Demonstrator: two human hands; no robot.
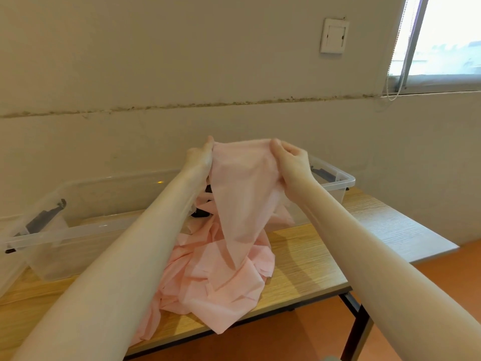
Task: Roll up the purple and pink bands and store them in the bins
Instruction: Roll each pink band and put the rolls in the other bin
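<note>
A clear plastic bin (78, 230) walls off the desk's (312, 256) rear left, another bin (338, 183) the rear right. A heap of pink band (221, 277) covers the desk's middle and spills over its front edge. Bare wood lies open right of the heap and at the front left.

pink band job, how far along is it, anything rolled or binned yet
Nothing looks rolled or stored yet. In hand: the left hand and right hand hold one end of the pink band up, spread between them. Left: the rest lies heaped on the table and needs rolling, then storing in the clear bin. No purple band is visible.
</note>
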